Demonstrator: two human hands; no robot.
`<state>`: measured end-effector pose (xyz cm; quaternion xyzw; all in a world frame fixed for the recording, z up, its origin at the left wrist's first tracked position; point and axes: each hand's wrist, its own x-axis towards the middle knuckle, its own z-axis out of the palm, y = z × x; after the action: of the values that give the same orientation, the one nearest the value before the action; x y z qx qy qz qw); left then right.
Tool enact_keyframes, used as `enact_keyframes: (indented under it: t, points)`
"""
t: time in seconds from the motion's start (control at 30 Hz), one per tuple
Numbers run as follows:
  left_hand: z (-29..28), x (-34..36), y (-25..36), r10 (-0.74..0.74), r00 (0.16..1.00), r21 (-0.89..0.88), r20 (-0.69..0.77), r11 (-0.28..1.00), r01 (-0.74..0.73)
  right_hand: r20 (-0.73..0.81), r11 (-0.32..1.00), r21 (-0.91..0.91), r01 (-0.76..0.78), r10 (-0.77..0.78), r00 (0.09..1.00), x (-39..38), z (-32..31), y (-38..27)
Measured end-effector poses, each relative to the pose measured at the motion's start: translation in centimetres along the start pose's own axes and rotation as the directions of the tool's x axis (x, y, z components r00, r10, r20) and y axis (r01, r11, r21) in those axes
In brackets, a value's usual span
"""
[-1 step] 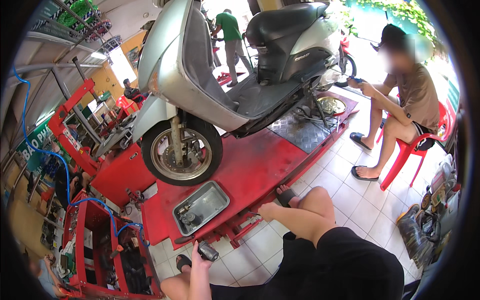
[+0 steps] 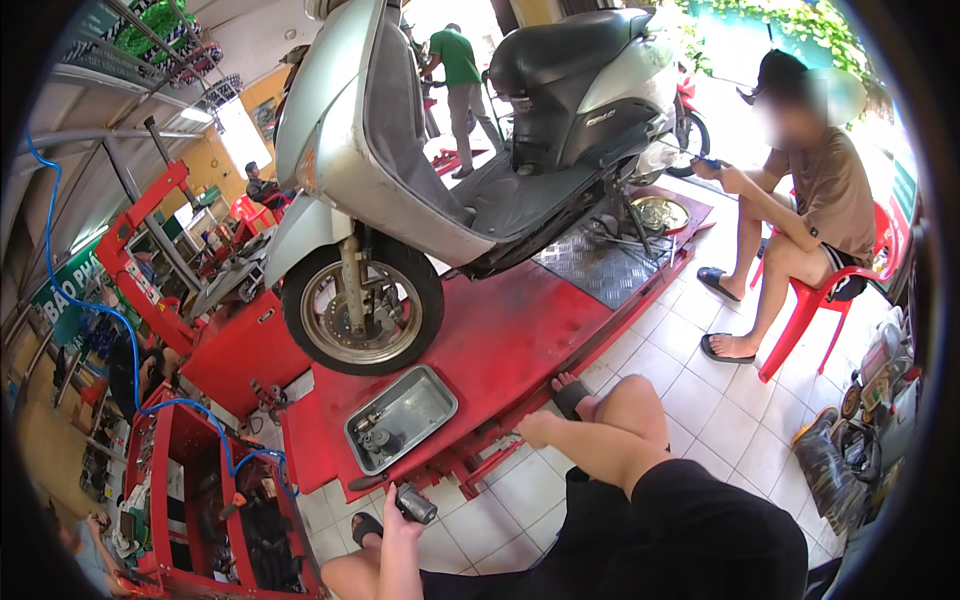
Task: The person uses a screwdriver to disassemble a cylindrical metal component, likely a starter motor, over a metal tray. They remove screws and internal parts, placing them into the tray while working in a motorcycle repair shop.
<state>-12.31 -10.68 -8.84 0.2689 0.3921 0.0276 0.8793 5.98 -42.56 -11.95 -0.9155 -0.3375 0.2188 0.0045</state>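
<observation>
The left hand (image 2: 396, 522) was wrapped round a dark cylinder (image 2: 417, 504), its long axis slanting rightward, just off the near edge of the red platform (image 2: 500, 335); the tray (image 2: 426, 402) lay just beyond. The right hand (image 2: 537, 428) was farther off, curled; I couldn't tell whether round anything.

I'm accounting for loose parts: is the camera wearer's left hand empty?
No, the left hand holds a dark grey cylindrical part near the metal tray.
</observation>
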Motion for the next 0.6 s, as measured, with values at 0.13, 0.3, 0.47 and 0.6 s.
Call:
enact_keyframes:
  t: [0.13, 0.3, 0.47, 0.6]
  points:
    - [0.9, 0.2, -0.2, -0.018, 0.998, 0.028, 0.061, 0.999, 0.017, 0.004, 0.997, 0.078, 0.028, -0.029, 1.000, -1.2, 1.8, -3.0]
    - [2.4, 0.4, 0.2, -0.073, 0.993, 0.003, 0.094, 0.997, 0.073, -0.004, 0.990, 0.109, 0.094, -0.094, 0.996, -3.3, 1.0, -7.3]
    - [1.9, 1.0, 2.6, 0.032, 0.993, -0.123, 0.110, 0.992, -0.018, 0.052, 0.986, 0.156, 0.055, -0.064, 0.997, -3.2, 1.3, -8.1]
    - [1.8, 1.0, 3.5, 0.047, 0.996, -0.163, 0.074, 0.986, -0.034, 0.073, 0.992, 0.115, 0.051, -0.060, 0.996, -1.5, 4.2, -7.4]
